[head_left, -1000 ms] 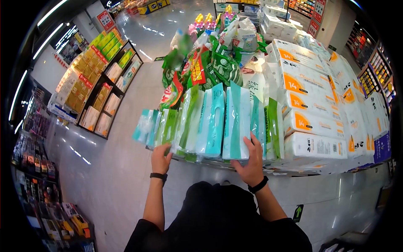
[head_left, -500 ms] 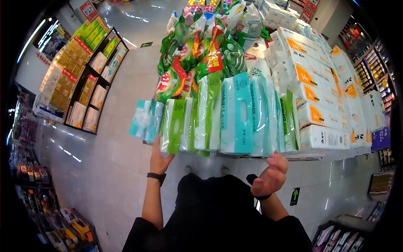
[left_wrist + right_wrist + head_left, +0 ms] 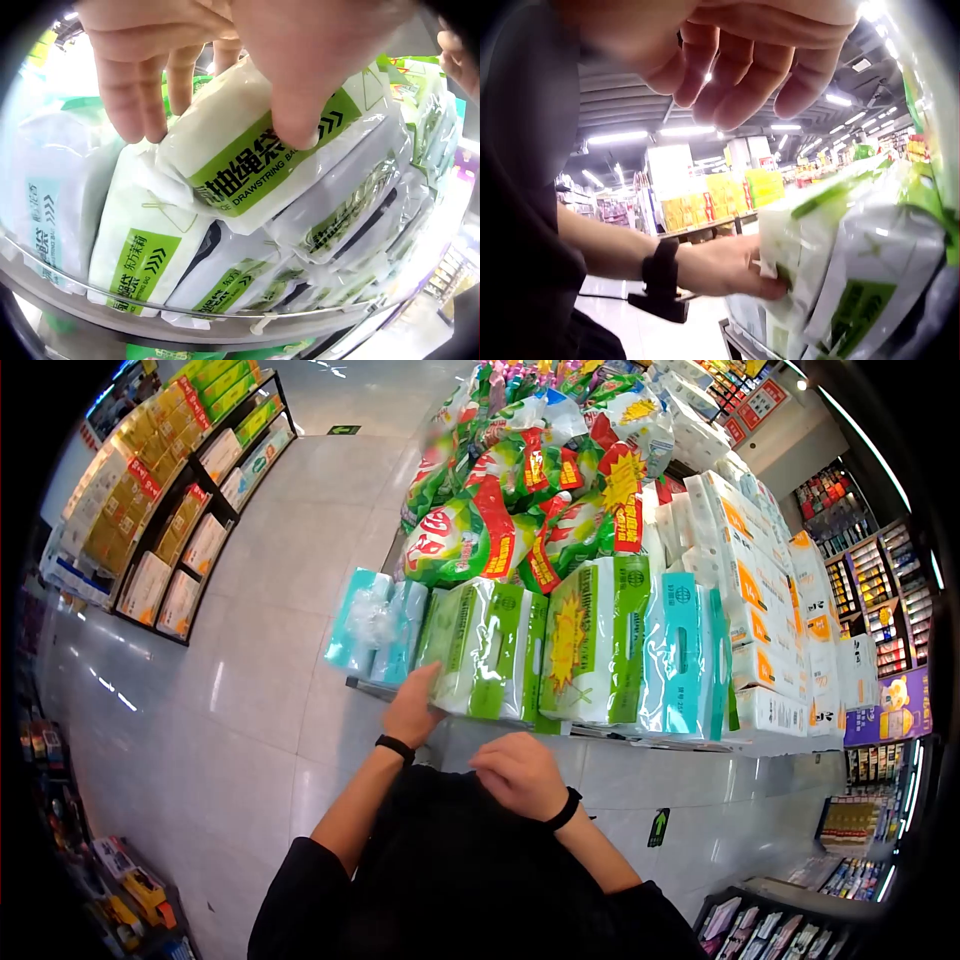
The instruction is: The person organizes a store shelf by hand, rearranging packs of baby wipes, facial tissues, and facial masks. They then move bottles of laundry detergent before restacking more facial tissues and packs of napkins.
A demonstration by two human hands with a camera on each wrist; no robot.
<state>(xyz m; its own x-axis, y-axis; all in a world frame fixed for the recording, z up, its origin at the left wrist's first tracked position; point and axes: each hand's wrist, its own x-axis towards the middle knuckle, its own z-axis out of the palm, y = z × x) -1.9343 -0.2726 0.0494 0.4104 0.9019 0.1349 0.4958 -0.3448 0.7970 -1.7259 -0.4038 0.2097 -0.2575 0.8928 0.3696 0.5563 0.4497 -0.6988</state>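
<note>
My left hand [image 3: 412, 710] grips the near left corner of a green-and-white pack of drawstring bags [image 3: 462, 655] in the head view. In the left wrist view the thumb presses on the front of this drawstring bag pack [image 3: 244, 169], with the fingers over its left side. The pack lies tilted on others of its kind. My right hand [image 3: 522, 772] hovers in front of my body, away from the display, its fingers loosely curled and holding nothing. To the left of the gripped pack stand pale blue packs [image 3: 362, 622]. More green packs [image 3: 598, 645] and turquoise packs [image 3: 680, 660] line the front row.
Behind the row are heaped green and red plump bags [image 3: 465, 535]. White-and-orange packs [image 3: 765, 620] are stacked to the right. A thin rail [image 3: 135, 301] runs along the display's front edge. Shelving [image 3: 160, 520] stands across the aisle floor [image 3: 290, 580] to the left.
The right hand has left the turquoise packs and drawn back leftward to the body. The left hand has moved from the row's lower edge to the green pack's corner. The view has turned.
</note>
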